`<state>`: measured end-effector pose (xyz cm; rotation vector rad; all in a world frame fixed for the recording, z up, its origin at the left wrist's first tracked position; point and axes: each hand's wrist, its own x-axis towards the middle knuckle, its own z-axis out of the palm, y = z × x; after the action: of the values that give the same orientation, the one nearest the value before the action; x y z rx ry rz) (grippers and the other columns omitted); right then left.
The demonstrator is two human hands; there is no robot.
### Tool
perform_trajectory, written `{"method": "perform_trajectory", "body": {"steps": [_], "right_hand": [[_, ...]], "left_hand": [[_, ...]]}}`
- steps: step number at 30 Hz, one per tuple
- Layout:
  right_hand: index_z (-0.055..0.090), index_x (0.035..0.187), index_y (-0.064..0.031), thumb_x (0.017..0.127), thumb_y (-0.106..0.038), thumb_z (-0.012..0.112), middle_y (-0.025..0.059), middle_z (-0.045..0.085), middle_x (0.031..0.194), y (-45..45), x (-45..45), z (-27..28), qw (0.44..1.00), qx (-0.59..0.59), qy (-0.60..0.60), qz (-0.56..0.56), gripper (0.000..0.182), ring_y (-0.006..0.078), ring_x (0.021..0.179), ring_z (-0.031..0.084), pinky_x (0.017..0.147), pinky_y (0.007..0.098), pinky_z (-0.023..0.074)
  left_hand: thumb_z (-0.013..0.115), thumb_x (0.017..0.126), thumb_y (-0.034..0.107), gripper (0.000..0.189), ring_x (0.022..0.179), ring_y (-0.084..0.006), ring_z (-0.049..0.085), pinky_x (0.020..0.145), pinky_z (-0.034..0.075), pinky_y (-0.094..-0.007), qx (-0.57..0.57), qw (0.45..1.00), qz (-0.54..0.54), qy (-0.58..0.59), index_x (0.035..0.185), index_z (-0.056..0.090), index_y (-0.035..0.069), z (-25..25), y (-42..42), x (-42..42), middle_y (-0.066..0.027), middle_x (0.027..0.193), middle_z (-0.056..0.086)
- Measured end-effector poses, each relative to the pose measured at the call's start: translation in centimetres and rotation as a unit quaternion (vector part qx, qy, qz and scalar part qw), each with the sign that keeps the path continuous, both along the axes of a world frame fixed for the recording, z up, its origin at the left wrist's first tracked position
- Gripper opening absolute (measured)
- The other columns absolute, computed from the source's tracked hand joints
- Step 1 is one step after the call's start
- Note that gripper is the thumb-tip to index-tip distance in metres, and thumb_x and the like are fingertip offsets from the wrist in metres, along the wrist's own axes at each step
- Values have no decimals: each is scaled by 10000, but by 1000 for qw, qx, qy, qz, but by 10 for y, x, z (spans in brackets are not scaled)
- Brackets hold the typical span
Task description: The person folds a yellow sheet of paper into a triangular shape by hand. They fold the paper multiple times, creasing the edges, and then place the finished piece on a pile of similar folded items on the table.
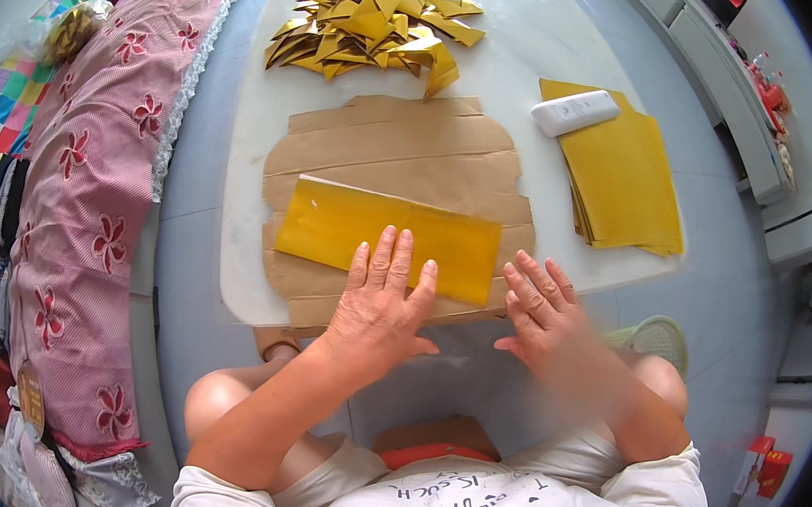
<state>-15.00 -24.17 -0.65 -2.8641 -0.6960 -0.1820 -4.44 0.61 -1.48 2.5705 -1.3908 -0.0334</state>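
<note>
A gold paper sheet, folded or flat I cannot tell, lies slantwise on a flattened piece of brown cardboard at the table's near end. A thin pale strip shows along its far edge. My left hand rests its fingertips on the sheet's near side, palm down and fingers spread. Just right of the sheet's near corner, my right hand hovers by the table edge, holding nothing, fingers slightly parted. Further off sits a heap of folded gold paper pieces.
On the white table, a stack of gold sheets lies at the right, with a white plastic object across its far part. A couch with a pink flowered cover runs along the left. Grey cabinets line the right wall.
</note>
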Motion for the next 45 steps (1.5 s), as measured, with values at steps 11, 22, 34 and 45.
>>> {"method": "perform_trajectory", "body": {"steps": [11,22,34,45], "right_hand": [[619,1163,42,799,-56,635,219,591,1286,25,20,-14,989,38,-114,85,377,359,1289,524,1092,509,400],[642,1019,73,790,-37,618,227,631,1192,23,25,-17,984,119,-103,77,255,362,1199,586,1022,453,479],[600,869,33,856,-11,660,301,540,1284,15,32,-14,964,250,-18,-89,75,452,1323,435,1061,484,419],[553,829,17,843,-46,690,300,485,1353,24,41,-16,954,261,-4,-146,151,443,1345,397,1060,515,363]], "left_hand": [[760,711,79,311,1184,-385,554,997,465,-487,-143,984,-68,-76,961,599,-12,-8,9,7,-228,1186,576],[734,718,7,230,1066,-341,570,851,536,-406,-169,983,-20,-67,942,682,-5,-5,13,-8,-162,1023,578],[727,783,13,80,1004,-322,512,831,466,-388,-265,945,98,166,804,651,25,-1,10,2,-100,936,594],[673,816,-16,116,943,-327,474,836,416,-405,-214,962,139,95,784,566,15,-1,-6,2,-127,947,553]]}}
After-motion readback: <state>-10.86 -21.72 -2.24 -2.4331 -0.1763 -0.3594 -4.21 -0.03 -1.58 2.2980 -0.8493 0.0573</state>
